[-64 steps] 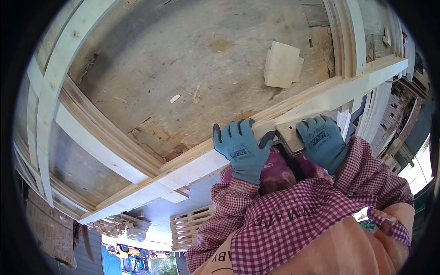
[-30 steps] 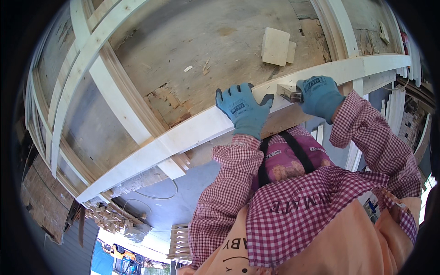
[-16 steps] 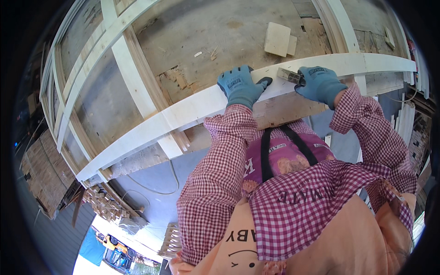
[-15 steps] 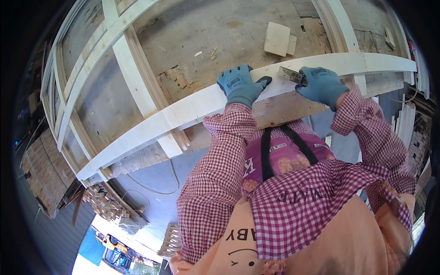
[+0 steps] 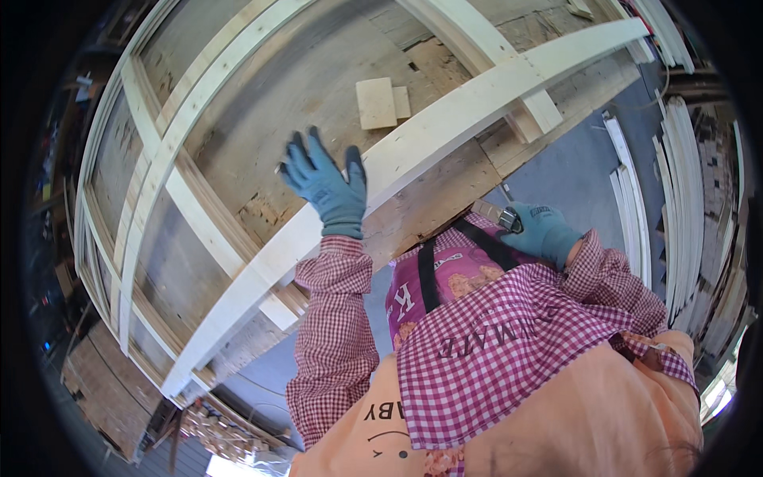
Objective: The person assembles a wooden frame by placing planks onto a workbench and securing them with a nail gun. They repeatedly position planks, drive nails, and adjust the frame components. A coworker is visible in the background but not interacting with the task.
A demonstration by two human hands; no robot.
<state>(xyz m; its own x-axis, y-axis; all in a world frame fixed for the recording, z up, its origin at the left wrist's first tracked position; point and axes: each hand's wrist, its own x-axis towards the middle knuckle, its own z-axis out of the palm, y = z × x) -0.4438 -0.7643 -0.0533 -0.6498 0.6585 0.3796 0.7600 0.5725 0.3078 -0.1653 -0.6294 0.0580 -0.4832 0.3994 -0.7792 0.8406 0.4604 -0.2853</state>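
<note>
My left hand [image 5: 326, 183], in a blue glove with dark fingertips, is spread open over the long pale curved board [image 5: 429, 143] at the near edge of a wooden frame. Nothing is in it. Lower right, close to my apron, my right hand [image 5: 544, 230] in the same kind of glove is closed around a staple gun [image 5: 499, 215] with a metal body. Part of the tool is hidden by the glove. The staple gun is off the board, on my side of the bench edge.
Crosspieces [image 5: 203, 219] run beneath the curved boards of the frame. Two small wood blocks [image 5: 377, 103] lie on the worn bench top [image 5: 262, 119]. Long white strips [image 5: 683, 207] are stacked at the right, and cut wood pieces [image 5: 230, 433] lie at the lower left.
My right hand has drawn the staple gun back from the board towards my body. My left hand has moved left and spread its fingers. The view has turned, tilting the frame.
</note>
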